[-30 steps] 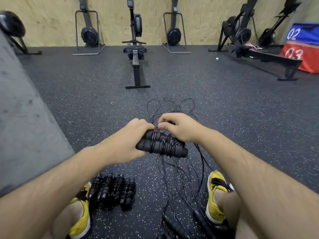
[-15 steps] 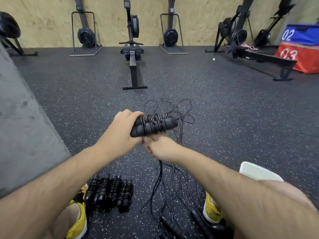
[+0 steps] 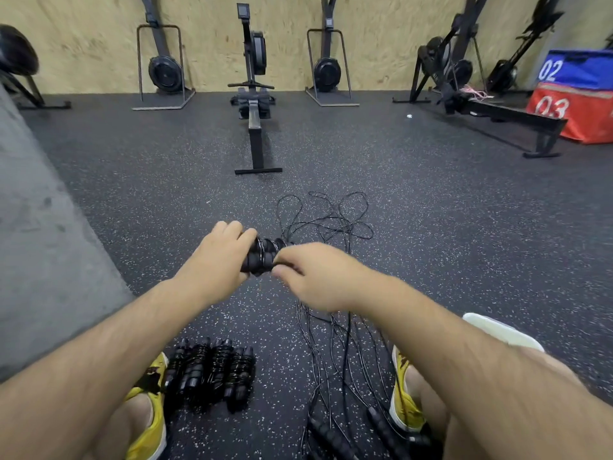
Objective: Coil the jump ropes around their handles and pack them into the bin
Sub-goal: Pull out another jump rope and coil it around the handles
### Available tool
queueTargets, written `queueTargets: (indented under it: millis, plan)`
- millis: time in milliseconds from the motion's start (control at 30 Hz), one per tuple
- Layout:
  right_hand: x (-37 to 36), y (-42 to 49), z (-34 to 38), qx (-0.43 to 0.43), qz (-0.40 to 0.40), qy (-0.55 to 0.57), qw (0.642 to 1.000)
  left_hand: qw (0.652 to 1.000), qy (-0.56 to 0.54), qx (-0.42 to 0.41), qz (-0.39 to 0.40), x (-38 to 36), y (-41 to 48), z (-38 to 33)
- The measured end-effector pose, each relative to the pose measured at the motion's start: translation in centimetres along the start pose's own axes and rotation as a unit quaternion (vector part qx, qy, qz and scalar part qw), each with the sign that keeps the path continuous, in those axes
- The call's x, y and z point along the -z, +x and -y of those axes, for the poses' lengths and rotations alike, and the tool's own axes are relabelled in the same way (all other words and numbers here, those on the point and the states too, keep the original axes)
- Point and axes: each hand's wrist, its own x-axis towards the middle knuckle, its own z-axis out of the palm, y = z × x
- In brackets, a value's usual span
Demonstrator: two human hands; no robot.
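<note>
At mid-frame the left hand (image 3: 219,257) grips the handles (image 3: 263,255), a black pair held together and raised above the floor (image 3: 447,260), pointing up and to the right. Several turns of thin black cord (image 3: 326,224) are wound round them. The right hand (image 3: 315,277) sits just right of the handles, touching their right end, with fingers curled and thumb tucked under, pinching the cord there; motion blur hides the exact grip. The rest of the cord lies in loose loops on the speckled floor beyond the hands and trails in long strands below the right forearm toward the bottom edge. At lower left, four coiled ropes (image 3: 212,373) lie side by side on the floor, just beside a yellow shoe (image 3: 149,436). A second yellow shoe (image 3: 403,406) shows at lower right, and two more loose handles (image 3: 331,436) lie between the shoes at the bottom edge. A white object (image 3: 497,330) peeks out behind the right forearm at the right; what it is cannot be told. At upper centre a rower (image 3: 253,94) stands against a plywood wall (image 3: 83,38), with more machines on either side. Red and blue boxes (image 3: 577,107) numbered 03 and 02 are stacked at upper right. A grey wall (image 3: 39,244) fills the left edge.
</note>
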Motion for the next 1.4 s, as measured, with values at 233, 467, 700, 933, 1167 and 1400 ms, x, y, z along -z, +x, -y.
queueTargets:
  millis: [233,467,700,933,1167,1400]
  plan:
    - [1.4,2.5,-5.5,0.007,-0.088,0.099,0.991,0.965,-0.219,-0.129,0.057,2.2,-1.3,-2.0]
    - [0.1,2.0,-5.8,-0.068,0.02,0.42,0.905,0.936,-0.342,-0.068,0.043,3.8,-2.2,-2.7]
    - [-1.6,0.2,-2.5,-0.101,0.06,0.324,0.939,0.959,-0.273,-0.034,-0.063,4.1,-1.0,-2.8]
    - [-3.7,-0.2,1.1,-0.065,0.125,0.142,0.98,0.994,-0.035,0.063,-0.081,1.1,0.6,0.4]
    - [1.1,-0.4,0.4,0.015,-0.074,-0.078,0.994,0.998,0.026,-0.052,-0.002,0.2,-0.1,-0.2]
    - [2.5,2.9,-5.8,0.038,-0.093,0.117,0.988,0.95,-0.283,-0.125,0.037,3.9,-2.0,-3.8]
